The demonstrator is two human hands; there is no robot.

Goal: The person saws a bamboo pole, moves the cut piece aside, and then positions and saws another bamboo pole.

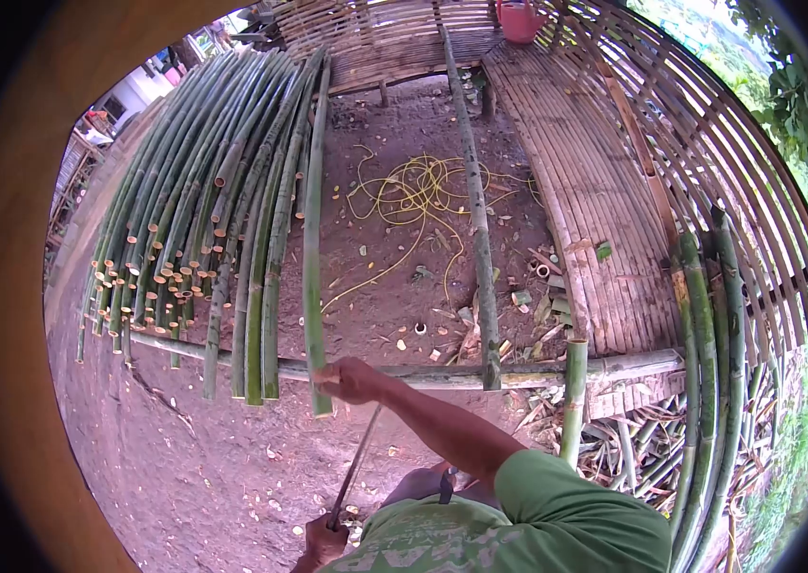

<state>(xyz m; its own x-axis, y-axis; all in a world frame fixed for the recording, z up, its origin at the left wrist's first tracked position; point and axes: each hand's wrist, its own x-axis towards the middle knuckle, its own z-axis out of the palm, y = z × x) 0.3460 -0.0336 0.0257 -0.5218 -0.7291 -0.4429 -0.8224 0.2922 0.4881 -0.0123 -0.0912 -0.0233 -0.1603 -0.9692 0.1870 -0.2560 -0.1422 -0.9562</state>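
1. Right hand (pixel 348 380): fingers closed around a slender green bamboo pole (pixel 313 239), just above its cut lower end.
2. Left hand (pixel 325 541), partly cut off by the frame edge: fingers wrapped on a long thin blade (pixel 358 466). Its tip, near the right fingers, is hard to make out.
3. Left of the right fingers: stacked hollow-ended bamboo poles (pixel 194 210) on a horizontal rail (pixel 537 371).

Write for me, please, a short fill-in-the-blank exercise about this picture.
1. The right hand grips a green ____ pole.
2. The blade in the left hand slants up toward the ____ hand.
3. The cord tangled on the ground is ____.
Missing words: bamboo; right; yellow.
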